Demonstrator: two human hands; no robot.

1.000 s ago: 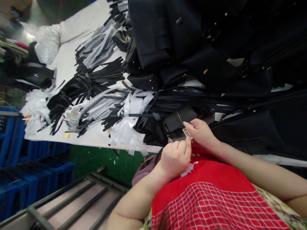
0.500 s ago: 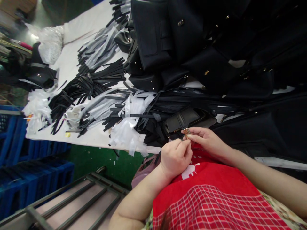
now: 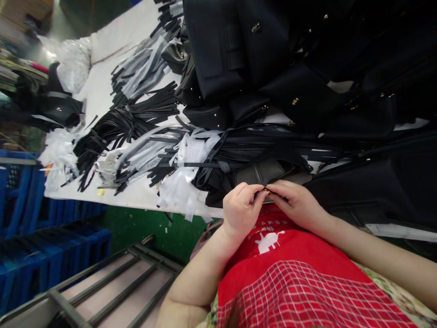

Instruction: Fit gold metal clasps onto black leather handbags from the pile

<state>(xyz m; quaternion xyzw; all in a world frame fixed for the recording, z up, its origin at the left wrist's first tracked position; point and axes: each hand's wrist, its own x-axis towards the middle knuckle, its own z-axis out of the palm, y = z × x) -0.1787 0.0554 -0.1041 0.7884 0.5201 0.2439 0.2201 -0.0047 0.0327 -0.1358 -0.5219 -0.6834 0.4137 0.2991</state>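
Note:
Both hands meet at the front edge of a small black bag (image 3: pixel 261 172) at the table's near side. My left hand (image 3: pixel 241 207) is closed in a pinch, its thumb and index fingertip at a small gold-coloured metal clasp (image 3: pixel 266 190). From the other side, my right hand (image 3: pixel 295 200) pinches the same spot with thumb and forefinger. Fingertips cover most of the clasp, so only a thin glint shows. The bag's flap lies behind the fingers, with its opening partly visible to the right.
Black straps (image 3: pixel 133 116) lie in bundles on the white table (image 3: pixel 78 199), some wrapped in white plastic (image 3: pixel 182 191). Black bags (image 3: pixel 215 59) with gold fittings are piled at the back and right. A metal-framed cart (image 3: pixel 123 287) stands lower left, near blue plastic pallets (image 3: pixel 68 255).
My left hand has shifted up and slightly left, its fist opening into a pinch. My right fingers have closed in over the clasp, which was plainly visible before. The view has shifted slightly.

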